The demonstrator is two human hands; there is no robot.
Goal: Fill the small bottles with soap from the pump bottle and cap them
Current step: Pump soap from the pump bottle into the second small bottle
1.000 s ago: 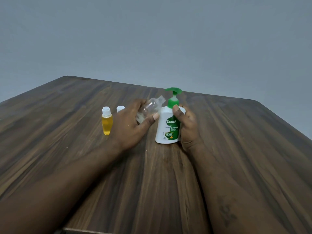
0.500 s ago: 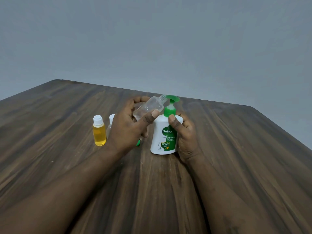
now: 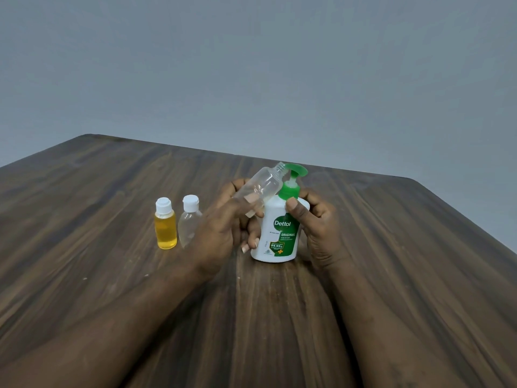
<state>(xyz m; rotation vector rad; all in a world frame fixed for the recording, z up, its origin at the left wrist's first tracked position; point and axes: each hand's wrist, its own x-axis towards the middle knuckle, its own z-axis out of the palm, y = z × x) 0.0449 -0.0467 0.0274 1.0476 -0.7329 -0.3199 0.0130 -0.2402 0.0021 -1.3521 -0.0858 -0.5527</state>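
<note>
There are three small bottles: one yellow-filled bottle (image 3: 166, 232), one capped clear bottle (image 3: 189, 225), one uncapped clear bottle (image 3: 261, 189). One pump bottle (image 3: 279, 233). Two hands — left hand (image 3: 223, 233), right hand (image 3: 319, 228) — and one desk (image 3: 112, 275).

Tilted empty bottle (image 3: 262, 187) beside pump bottle (image 3: 279, 228)

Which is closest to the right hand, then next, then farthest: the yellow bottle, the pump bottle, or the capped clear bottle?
1. The pump bottle, held in the right hand.
2. The capped clear bottle, further left.
3. The yellow bottle, farthest left.
</note>
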